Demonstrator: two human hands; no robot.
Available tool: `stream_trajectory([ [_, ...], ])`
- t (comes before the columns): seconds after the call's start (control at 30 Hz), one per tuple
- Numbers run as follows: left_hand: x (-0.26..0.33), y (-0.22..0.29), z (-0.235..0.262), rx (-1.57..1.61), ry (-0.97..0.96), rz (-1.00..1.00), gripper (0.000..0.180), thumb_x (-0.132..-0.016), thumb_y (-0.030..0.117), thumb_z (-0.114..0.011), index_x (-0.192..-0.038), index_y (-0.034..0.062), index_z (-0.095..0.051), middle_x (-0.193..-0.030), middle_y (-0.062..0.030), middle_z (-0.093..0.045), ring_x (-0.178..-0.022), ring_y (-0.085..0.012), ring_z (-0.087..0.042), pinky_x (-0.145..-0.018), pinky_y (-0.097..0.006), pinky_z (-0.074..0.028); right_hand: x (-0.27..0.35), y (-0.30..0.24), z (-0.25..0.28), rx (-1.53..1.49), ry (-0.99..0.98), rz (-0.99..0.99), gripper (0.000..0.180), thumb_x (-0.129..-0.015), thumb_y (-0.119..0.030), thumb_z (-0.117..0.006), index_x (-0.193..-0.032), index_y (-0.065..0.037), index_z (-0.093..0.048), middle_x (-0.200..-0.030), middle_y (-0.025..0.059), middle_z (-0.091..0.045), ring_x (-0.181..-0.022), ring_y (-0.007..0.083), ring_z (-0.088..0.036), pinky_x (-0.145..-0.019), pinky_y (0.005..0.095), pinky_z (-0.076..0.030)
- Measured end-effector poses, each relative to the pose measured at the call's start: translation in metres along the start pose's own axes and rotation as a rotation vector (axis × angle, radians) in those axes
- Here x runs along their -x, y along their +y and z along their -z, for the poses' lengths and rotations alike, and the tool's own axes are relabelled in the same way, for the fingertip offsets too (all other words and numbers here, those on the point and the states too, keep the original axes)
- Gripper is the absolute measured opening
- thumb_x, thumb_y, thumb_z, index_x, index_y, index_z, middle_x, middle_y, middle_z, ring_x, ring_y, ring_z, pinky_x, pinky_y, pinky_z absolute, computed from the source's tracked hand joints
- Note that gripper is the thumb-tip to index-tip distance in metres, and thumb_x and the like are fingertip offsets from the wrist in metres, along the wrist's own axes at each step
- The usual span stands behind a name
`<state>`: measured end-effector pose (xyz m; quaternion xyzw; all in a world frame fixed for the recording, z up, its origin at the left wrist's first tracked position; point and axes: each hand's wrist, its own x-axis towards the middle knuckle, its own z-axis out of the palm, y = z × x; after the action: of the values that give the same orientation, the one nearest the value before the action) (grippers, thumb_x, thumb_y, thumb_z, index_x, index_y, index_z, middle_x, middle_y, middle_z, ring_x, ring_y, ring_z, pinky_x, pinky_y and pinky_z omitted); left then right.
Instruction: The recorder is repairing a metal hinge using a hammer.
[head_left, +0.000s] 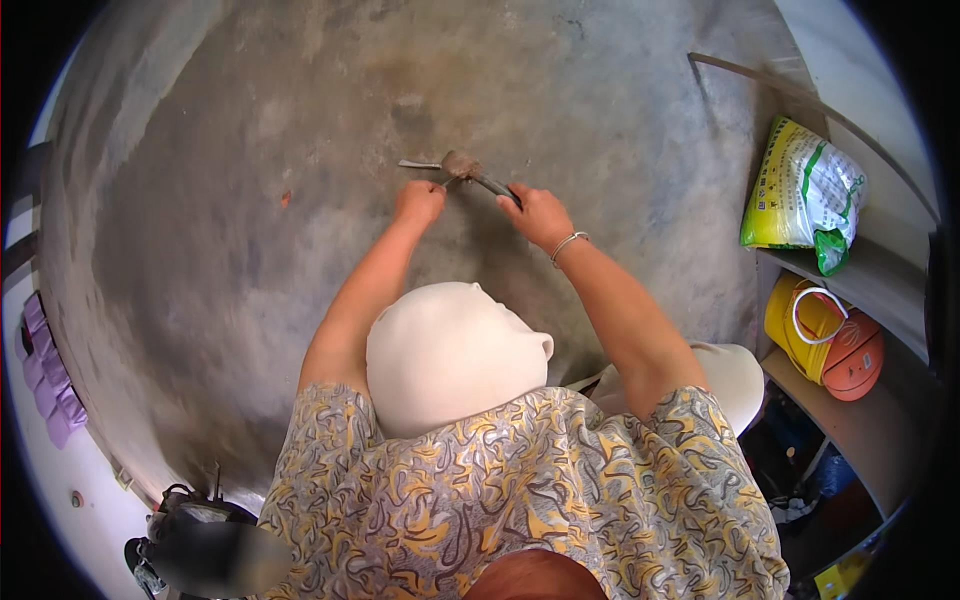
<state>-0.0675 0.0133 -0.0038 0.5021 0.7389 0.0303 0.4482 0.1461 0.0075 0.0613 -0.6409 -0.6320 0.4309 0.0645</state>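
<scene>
Both my arms reach forward over the grey concrete floor. My right hand, with a bracelet at its wrist, is wrapped round the dark handle of a tool. The handle runs up to a rough brown lump, whose kind I cannot make out. From the lump's left side sticks a flat, pale metal strip. My left hand is closed just below the strip, its fingertips near the lump. What it pinches is too small to name.
My pale-clothed knee rises between my arms. On the right, shelves hold a yellow-green and white sack, a yellow bucket and a basketball. A small reddish piece lies on the floor. Purple fabric pockets hang at left.
</scene>
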Motion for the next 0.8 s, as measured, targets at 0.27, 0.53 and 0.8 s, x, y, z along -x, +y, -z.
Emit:
stream_trajectory([
  [0.27, 0.011, -0.006, -0.017, -0.003, 0.206, -0.076, 0.028, -0.082, 0.034, -0.055, -0.092, 0.0098, -0.066, -0.083, -0.0127, -0.066, -0.078, -0.033, -0.061, -0.069, -0.04, -0.046, 0.001, 0.02, -0.004, -0.254, 0.106, -0.014, 0.037, -0.086, -0.035, -0.053, -0.095, 0.0, -0.06, -0.077, 0.0214, -0.06, -0.073, 0.0352, -0.058, -0.067, 0.0407, -0.045],
  [0.53, 0.029, 0.049, 0.01, -0.009, 0.419, -0.507, 0.019, -0.083, 0.028, -0.056, -0.093, 0.0149, -0.066, -0.082, -0.0088, -0.063, -0.076, -0.0322, -0.06, -0.066, -0.043, -0.046, 0.022, 0.075, 0.001, -0.361, 0.11, -0.243, 0.037, -0.087, -0.035, -0.053, -0.084, 0.002, -0.056, -0.061, 0.0141, -0.052, -0.056, 0.0243, -0.046, -0.057, 0.0361, -0.04],
  [0.8, 0.032, 0.021, -0.017, -0.448, 0.17, -0.54, 0.021, -0.082, 0.026, -0.057, -0.1, 0.0178, -0.065, -0.079, -0.0101, -0.062, -0.075, -0.0337, -0.061, -0.064, -0.045, -0.048, 0.021, 0.054, 0.01, -0.264, 0.111, -0.196, 0.04, -0.087, -0.039, -0.051, -0.085, 0.001, -0.057, -0.063, 0.0162, -0.053, -0.057, 0.0278, -0.05, -0.058, 0.0375, -0.041],
])
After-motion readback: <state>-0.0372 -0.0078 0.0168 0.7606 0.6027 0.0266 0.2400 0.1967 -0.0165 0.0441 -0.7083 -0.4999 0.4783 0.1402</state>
